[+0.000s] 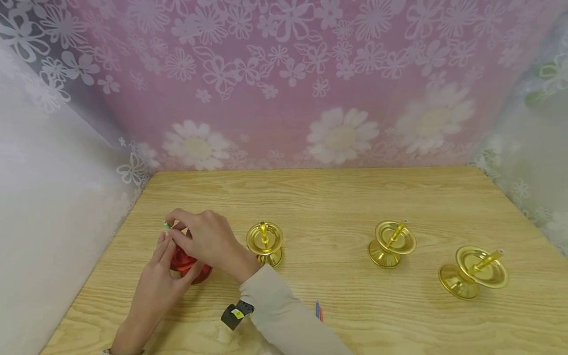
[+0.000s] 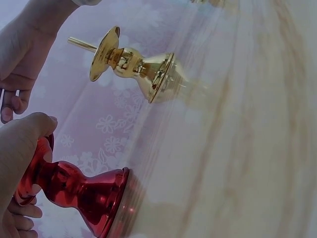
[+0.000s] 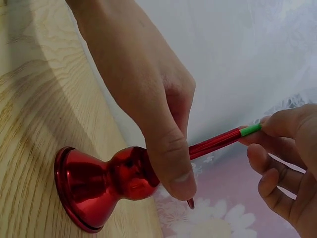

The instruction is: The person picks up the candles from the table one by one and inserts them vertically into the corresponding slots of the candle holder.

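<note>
Pinching green tip (image 3: 250,130)—right hand (image 1: 210,240); gripping red holder (image 3: 84,187)—left hand (image 1: 156,280).

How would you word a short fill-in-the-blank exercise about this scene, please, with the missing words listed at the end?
1. The left hand holds a stand coloured ____.
2. The right hand pinches a small piece coloured ____ at the tube's end.
3. The number of gold stands on the table is ____.
4. Beside the sleeve, a red stick lies next to a ____ one.

Missing words: red; green; three; blue.
</note>
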`<action>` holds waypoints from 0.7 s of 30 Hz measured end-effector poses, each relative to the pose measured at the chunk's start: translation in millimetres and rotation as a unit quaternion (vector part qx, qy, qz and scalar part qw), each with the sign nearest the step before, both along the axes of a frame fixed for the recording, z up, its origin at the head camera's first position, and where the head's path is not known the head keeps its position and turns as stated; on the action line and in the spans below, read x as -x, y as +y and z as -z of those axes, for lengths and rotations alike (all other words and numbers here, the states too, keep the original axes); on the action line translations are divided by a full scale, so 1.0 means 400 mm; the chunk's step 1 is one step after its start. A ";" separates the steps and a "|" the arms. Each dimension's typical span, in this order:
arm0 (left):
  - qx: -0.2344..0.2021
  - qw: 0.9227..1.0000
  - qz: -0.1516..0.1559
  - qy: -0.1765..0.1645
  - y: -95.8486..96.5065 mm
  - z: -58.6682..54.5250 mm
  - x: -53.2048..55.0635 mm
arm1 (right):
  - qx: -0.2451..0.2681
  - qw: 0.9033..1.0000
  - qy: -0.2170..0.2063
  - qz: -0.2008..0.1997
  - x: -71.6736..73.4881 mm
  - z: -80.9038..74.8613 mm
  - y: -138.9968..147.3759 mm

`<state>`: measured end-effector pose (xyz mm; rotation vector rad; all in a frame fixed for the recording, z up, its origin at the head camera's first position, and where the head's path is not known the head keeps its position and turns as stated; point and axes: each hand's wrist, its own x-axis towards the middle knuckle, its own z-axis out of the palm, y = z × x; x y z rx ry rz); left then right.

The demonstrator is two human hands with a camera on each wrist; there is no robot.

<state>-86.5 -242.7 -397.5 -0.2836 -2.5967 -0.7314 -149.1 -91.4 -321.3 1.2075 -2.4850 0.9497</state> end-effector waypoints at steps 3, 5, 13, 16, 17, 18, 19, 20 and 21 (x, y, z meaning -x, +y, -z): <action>-0.002 1.000 0.001 0.000 -0.001 -0.002 0.000 | -0.004 1.000 0.003 0.004 -0.001 0.000 -0.001; -0.004 1.000 0.002 0.001 -0.001 -0.004 -0.001 | -0.002 1.000 0.008 0.008 -0.001 0.002 -0.001; -0.002 1.000 0.005 0.003 0.000 -0.002 0.003 | 0.019 1.000 0.016 0.013 0.003 0.013 -0.004; -0.003 1.000 0.006 -0.002 -0.002 0.002 0.004 | 0.024 1.000 0.007 0.011 0.003 0.017 -0.004; -0.003 1.000 0.006 -0.003 -0.003 0.003 0.004 | 0.027 1.000 0.003 0.009 0.003 0.019 -0.004; -0.003 1.000 0.006 -0.004 -0.004 0.004 0.004 | 0.028 1.000 0.002 0.009 0.003 0.020 -0.004; -0.002 1.000 0.006 -0.006 -0.004 0.005 0.004 | 0.030 1.000 0.001 0.008 0.003 0.021 -0.004; -0.002 1.000 0.007 -0.006 -0.005 0.005 0.003 | 0.032 0.999 0.002 0.007 0.002 0.022 -0.005; -0.002 1.000 0.008 -0.006 -0.006 0.005 0.003 | 0.033 0.999 0.003 0.007 0.002 0.023 -0.006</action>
